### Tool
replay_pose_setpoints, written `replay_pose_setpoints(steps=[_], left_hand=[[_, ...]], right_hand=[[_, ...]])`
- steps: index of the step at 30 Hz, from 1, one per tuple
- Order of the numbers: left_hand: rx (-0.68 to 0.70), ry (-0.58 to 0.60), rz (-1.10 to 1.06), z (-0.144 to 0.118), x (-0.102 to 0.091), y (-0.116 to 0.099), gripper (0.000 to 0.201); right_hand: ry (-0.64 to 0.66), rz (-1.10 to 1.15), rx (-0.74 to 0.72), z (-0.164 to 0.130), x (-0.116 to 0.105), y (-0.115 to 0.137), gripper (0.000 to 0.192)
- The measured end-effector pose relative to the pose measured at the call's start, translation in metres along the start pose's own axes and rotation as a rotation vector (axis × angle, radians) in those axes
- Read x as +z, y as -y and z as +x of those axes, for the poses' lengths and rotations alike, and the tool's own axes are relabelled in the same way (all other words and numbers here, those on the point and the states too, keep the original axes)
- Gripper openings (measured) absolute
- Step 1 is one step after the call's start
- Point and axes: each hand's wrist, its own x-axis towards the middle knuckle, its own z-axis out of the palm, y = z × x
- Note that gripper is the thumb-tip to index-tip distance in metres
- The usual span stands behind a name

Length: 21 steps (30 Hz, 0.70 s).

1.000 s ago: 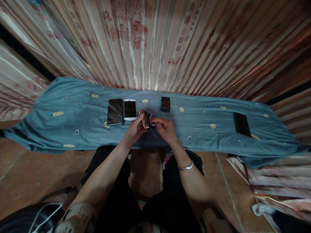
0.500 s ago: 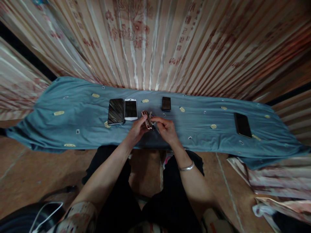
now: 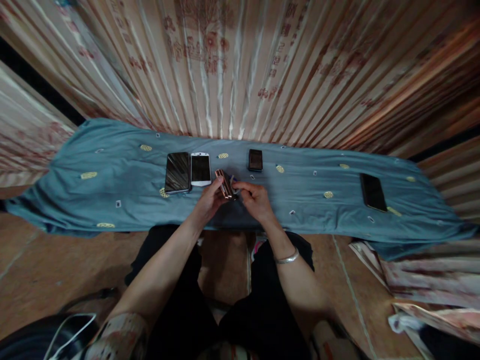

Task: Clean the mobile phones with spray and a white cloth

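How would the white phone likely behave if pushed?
The white phone, a flat slab, should feel stiff. Lying flat on the blue cloth, it probably won't tip or roll; the wrinkled cloth may drag along.

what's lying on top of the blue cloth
A dark slab beside a white phone, a small black item, and a black slab far right. The left hand, right hand and copper-edged item between them hide the cloth beneath.

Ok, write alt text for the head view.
Left hand grips a copper-edged object, right hand at its right side, over a patterned blue cloth. On it lie a large dark phone, a white phone, a small dark device and, far right, another dark phone.
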Motion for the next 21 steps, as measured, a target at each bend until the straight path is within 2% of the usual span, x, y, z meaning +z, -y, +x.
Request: replay_pose_setpoints(steps=[5, 15, 21], left_hand=[[0.031, -0.018, 0.013, 0.0019, -0.0020, 0.0023, 0.030], [-0.005, -0.026, -0.026, 0.0000, 0.0026, -0.0001, 0.025], [-0.015, -0.026, 0.003, -0.0005, 0.0019, -0.0007, 0.025]], right_hand=[[-0.001, 0.082, -0.006, -0.0011, 0.0002, -0.0011, 0.037], [0.025, -0.037, 0.012, 0.0018, -0.0028, -0.0025, 0.039], [0.036, 0.004, 0.024, 0.0004, -0.0026, -0.0035, 0.039]])
